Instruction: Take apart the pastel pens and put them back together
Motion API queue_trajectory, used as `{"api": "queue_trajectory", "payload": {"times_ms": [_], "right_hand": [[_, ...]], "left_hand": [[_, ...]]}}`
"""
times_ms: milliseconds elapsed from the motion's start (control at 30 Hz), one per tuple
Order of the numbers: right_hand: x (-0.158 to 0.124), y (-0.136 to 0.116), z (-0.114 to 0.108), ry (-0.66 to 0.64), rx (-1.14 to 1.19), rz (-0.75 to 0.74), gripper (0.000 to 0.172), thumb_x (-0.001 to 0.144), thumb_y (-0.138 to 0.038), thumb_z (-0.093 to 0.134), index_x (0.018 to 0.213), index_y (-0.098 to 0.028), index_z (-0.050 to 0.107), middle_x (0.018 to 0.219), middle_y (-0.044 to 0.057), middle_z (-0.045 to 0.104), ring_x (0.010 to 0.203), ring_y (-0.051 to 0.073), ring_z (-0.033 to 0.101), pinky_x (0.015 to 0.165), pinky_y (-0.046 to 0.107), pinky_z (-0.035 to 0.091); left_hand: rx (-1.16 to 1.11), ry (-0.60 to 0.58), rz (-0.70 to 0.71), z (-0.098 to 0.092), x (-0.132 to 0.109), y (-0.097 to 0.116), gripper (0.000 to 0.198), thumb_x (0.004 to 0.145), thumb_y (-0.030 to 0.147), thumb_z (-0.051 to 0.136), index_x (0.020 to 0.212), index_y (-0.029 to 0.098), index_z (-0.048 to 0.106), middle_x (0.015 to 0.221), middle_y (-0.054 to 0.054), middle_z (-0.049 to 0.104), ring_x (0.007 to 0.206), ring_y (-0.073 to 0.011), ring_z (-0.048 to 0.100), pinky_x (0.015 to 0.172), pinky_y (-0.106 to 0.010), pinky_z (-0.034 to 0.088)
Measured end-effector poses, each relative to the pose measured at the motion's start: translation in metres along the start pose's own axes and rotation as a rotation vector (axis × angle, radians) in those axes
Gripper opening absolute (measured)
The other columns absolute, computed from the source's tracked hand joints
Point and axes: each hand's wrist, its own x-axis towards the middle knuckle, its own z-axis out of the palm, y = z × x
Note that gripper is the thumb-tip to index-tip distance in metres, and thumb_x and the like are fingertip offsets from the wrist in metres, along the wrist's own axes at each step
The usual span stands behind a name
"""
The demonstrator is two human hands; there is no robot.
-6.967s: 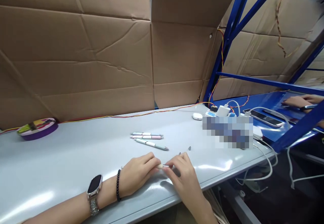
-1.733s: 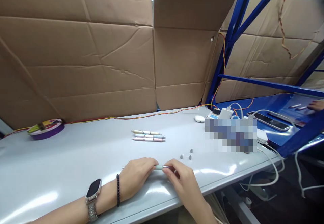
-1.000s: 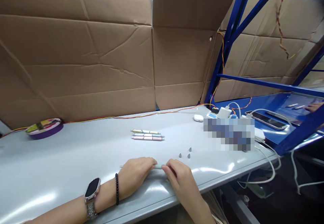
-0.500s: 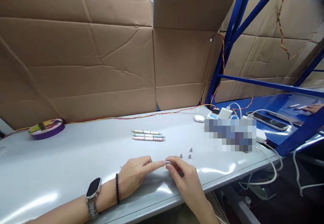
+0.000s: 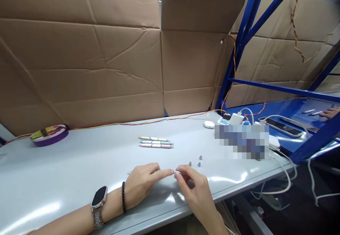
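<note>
My left hand [image 5: 143, 182] lies low over the table with its index finger stretched towards my right fingertips. Its other fingers curl around what looks like a pen, whose thin silvery end [image 5: 129, 173] pokes out on the left; the hand hides the rest. Between the thumb and fingers of my right hand [image 5: 193, 187] is a small shiny silver piece [image 5: 177, 172], touching or nearly touching my left index fingertip. Whether it joins the pen is hidden. Just beyond lie three small grey cone-shaped tips [image 5: 199, 164]. Farther back are three pens side by side, one yellowish, one light blue, one pink [image 5: 156, 145].
A purple-rimmed roll [image 5: 50, 141] sits at the back left. Towards the right are a white earbud case [image 5: 209, 124], chargers [image 5: 236, 118], cables and a blurred patch. Cardboard [image 5: 106, 68] walls the back. Another person's hand [image 5: 329, 113] shows at the far right.
Both hands have shifted very slightly right, and the silver piece has tilted a little between my right fingers. The pens and grey tips have stayed in place.
</note>
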Motion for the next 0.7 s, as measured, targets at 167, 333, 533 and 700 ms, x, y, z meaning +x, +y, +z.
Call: {"api": "queue_trajectory", "payload": {"times_ms": [167,333,533,700], "right_hand": [[0.001,0.001,-0.002,-0.099,0.019,0.023,0.016,0.087,-0.03,0.048,0.095,-0.019,0.057,0.08,0.002,0.063,0.059,0.012,0.055,0.054,0.022,0.045],[-0.003,0.007,0.0,-0.011,0.117,-0.019,0.011,0.086,-0.023,0.053,0.086,-0.021,0.064,0.082,0.002,0.067,0.075,0.015,0.062,0.067,0.025,0.05],[-0.003,0.024,-0.027,0.231,0.073,0.088,0.014,0.083,-0.032,0.058,0.086,-0.021,0.065,0.084,0.004,0.068,0.08,0.019,0.064,0.074,0.03,0.052],[0.002,0.047,-0.06,0.255,-0.219,0.101,0.022,0.085,-0.034,0.05,0.092,-0.02,0.066,0.097,0.008,0.065,0.087,0.022,0.061,0.077,0.034,0.05]], "left_hand": [[0.053,-0.033,0.007,0.0,0.0,-0.001,0.054,0.081,0.002,0.029,0.122,0.032,0.048,0.067,0.002,0.047,0.054,-0.0117,0.043,0.05,-0.019,0.031],[0.083,-0.033,0.042,-0.001,0.001,-0.001,0.054,0.083,0.002,0.027,0.121,0.033,0.049,0.065,0.002,0.046,0.052,-0.012,0.042,0.048,-0.02,0.031],[-0.01,-0.05,-0.049,-0.002,0.001,-0.006,0.051,0.085,0.004,0.026,0.122,0.031,0.05,0.07,0.001,0.052,0.057,-0.0121,0.049,0.054,-0.02,0.039],[-0.07,-0.045,-0.186,0.003,0.011,-0.025,0.033,0.093,0.017,0.03,0.116,0.023,0.052,0.088,-0.003,0.063,0.077,-0.0172,0.06,0.067,-0.027,0.048]]}}
